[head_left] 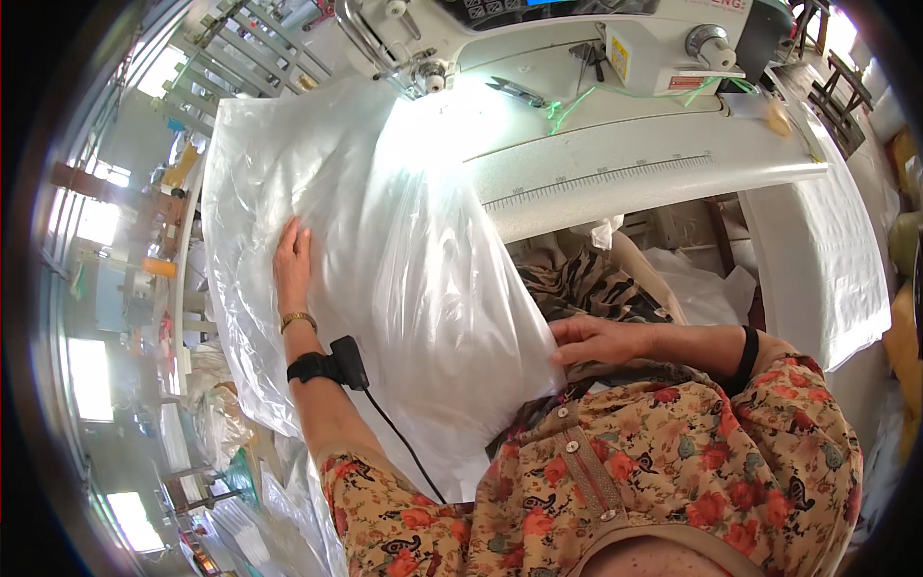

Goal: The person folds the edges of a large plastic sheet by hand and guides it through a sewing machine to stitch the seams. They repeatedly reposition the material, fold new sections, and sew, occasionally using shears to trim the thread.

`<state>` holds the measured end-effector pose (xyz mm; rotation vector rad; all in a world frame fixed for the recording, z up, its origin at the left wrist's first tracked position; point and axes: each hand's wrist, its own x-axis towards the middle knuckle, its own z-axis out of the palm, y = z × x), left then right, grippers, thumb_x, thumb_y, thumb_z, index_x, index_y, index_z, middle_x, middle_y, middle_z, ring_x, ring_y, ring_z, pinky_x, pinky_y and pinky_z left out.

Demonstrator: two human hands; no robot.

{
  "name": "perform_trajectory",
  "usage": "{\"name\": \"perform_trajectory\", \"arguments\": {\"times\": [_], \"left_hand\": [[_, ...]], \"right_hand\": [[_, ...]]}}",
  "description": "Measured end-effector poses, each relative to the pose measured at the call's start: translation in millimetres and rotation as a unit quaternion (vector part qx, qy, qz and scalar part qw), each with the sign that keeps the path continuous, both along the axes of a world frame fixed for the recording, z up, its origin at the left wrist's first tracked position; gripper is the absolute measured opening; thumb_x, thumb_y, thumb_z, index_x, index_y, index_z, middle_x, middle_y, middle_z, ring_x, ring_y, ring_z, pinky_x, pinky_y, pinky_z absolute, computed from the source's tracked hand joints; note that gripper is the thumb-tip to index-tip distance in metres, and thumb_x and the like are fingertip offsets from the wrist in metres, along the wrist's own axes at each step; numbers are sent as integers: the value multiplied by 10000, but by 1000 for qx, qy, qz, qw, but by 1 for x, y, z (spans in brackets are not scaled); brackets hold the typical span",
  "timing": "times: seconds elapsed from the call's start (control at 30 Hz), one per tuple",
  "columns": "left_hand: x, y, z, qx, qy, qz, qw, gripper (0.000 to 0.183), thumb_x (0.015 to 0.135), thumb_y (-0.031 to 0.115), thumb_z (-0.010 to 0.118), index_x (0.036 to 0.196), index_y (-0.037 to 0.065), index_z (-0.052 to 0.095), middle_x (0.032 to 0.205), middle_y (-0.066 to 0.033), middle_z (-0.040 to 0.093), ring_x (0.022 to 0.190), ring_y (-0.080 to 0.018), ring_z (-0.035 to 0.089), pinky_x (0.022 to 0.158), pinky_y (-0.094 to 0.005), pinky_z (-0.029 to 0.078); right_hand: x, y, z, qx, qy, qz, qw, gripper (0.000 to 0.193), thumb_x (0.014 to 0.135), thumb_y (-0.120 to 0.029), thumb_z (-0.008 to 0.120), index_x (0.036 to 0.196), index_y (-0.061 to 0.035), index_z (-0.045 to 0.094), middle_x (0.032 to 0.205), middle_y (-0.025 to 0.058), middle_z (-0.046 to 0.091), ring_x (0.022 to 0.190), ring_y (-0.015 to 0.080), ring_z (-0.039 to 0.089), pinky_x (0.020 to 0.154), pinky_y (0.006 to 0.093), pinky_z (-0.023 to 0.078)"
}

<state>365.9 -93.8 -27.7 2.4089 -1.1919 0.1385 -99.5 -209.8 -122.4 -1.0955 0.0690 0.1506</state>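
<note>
A large white, glossy plastic sheet (437,317) lies under the sewing machine's lit needle area and drapes down toward my lap, gathered into folds near the needle. On its left part, my left hand (293,264) rests flat, its fingers stretched out and pointing away from me. My right hand (601,338) is at the sheet's right edge, with thumb and fingers slightly apart and the fingertips against the plastic. No firm grip shows there. The white sewing machine (548,62) stands at the far side; glare hides the needle and the plastic beneath it.
Thread snips (516,91) and green thread (577,108) lie on the machine bed. A measuring scale (596,176) runs along the table's front edge. White sheet material (817,260) hangs over the right end. A cable (404,447) trails from the black device (348,363) on my left forearm.
</note>
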Motion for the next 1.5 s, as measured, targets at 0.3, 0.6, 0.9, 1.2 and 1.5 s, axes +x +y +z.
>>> {"name": "perform_trajectory", "arguments": {"times": [0.3,0.6,0.9,1.2,1.5], "left_hand": [[-173,-2,50,-176,54,-140,973,324,920,185,597,1175,-13,624,1186,-200,632,1130,-342,589,977,-371,446],[-243,-9,-3,44,-111,-71,990,611,899,355,601,1392,39,424,1405,-139,477,1319,-284,425,1095,-481,270],[-197,4,-38,11,-151,-82,985,756,856,512,591,1423,51,397,1520,-63,339,1424,-244,263,1148,-509,145],[-218,10,5,8,-98,-47,994,687,865,479,627,1356,26,469,1489,-127,371,1371,-307,345,1113,-519,215],[-294,28,-14,17,-95,55,994,228,776,155,724,948,51,616,997,-89,582,922,-274,555,810,-376,418]], "right_hand": [[43,0,13,16,40,-111,993,306,939,-316,615,1054,-33,636,890,-6,631,759,56,565,672,232,485],[85,45,-4,2,-13,-149,989,299,946,-311,581,949,-18,643,751,3,597,644,84,552,594,248,468],[0,-12,-7,82,-57,-187,977,262,949,-217,534,1067,-14,650,898,8,667,836,103,629,837,269,499],[9,0,5,-75,15,-179,981,317,966,-306,575,1055,-9,640,874,3,640,767,72,597,690,265,539],[10,9,12,-18,44,-147,988,306,969,-292,566,1047,-11,660,881,17,666,770,68,610,650,245,523]]}}
